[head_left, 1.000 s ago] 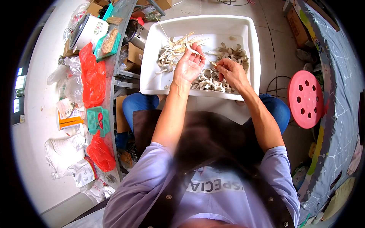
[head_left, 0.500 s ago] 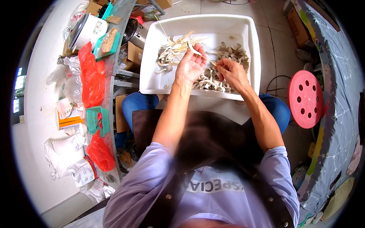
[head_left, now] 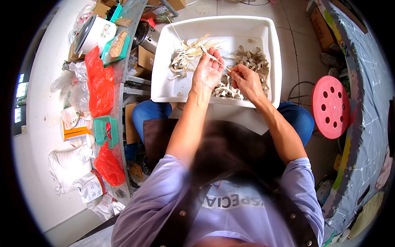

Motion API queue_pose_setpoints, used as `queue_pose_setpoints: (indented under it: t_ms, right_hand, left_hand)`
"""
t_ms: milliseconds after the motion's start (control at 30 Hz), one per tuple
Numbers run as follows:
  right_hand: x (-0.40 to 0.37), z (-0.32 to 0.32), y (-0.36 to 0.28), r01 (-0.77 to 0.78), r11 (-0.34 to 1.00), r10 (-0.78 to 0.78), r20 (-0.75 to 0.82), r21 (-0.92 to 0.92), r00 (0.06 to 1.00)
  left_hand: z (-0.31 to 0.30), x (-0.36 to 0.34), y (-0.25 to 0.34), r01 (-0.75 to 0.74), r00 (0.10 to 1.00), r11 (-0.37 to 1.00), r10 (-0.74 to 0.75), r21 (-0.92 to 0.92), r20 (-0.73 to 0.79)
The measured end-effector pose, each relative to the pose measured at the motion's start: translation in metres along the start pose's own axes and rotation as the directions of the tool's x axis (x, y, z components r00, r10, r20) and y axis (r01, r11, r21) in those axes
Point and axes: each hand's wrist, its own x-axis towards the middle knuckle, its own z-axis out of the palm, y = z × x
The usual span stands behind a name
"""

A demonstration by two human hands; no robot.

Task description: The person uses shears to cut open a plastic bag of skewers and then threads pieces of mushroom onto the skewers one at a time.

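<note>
Above the white plastic tub (head_left: 273, 61), my left hand (head_left: 207, 75) is palm up, its thumb and fingers holding a pale mushroom piece (head_left: 204, 50). A thin wooden skewer (head_left: 222, 64) runs from that piece across the fingers to my right hand (head_left: 247, 83), which pinches its other end. How far the skewer goes into the piece is too small to tell. Loose grey-beige mushroom pieces (head_left: 257, 61) lie heaped in the tub's right side, partly behind my right hand. Skewers with pieces on their ends (head_left: 187, 57) lie in a bunch on the left.
On the left, a metal shelf (head_left: 119, 99) carries red plastic bags (head_left: 98, 88), a green basket (head_left: 103, 138) and a white cooker (head_left: 98, 33). A red round stool (head_left: 330, 107) with holes stands at the right, beside a grey patterned cloth (head_left: 366, 123). The tub rests near my knees.
My right hand has shifted slightly left and down, still pinching the skewer. My left hand and the mushroom piece have moved only slightly.
</note>
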Motion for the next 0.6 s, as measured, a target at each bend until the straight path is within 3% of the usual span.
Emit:
queue_pose_setpoints:
  t_ms: [167, 267, 367, 600]
  right_hand:
    - [0.003, 0.005, 0.003, 0.012, 1.000, -0.012, -0.006, -0.009, 1.000]
    - [0.001, 0.000, -0.003, 0.002, 1.000, -0.002, -0.003, -0.013, 1.000]
    - [-0.002, 0.000, -0.004, -0.002, 1.000, 0.002, -0.001, -0.020, 1.000]
    - [0.000, 0.002, 0.004, 0.007, 0.999, -0.007, -0.009, -0.040, 1.000]
  left_hand:
    - [-0.002, 0.003, 0.001, -0.036, 0.999, 0.998, 0.035, 0.047, 0.028]
    - [0.009, -0.007, 0.008, 0.065, 0.998, 0.992, -0.062, -0.112, 0.023]
    - [0.007, -0.003, 0.009, 0.037, 0.997, 0.997, -0.042, -0.067, -0.070]
    - [-0.008, 0.007, 0.005, 0.023, 0.994, 0.997, -0.029, -0.067, -0.101]
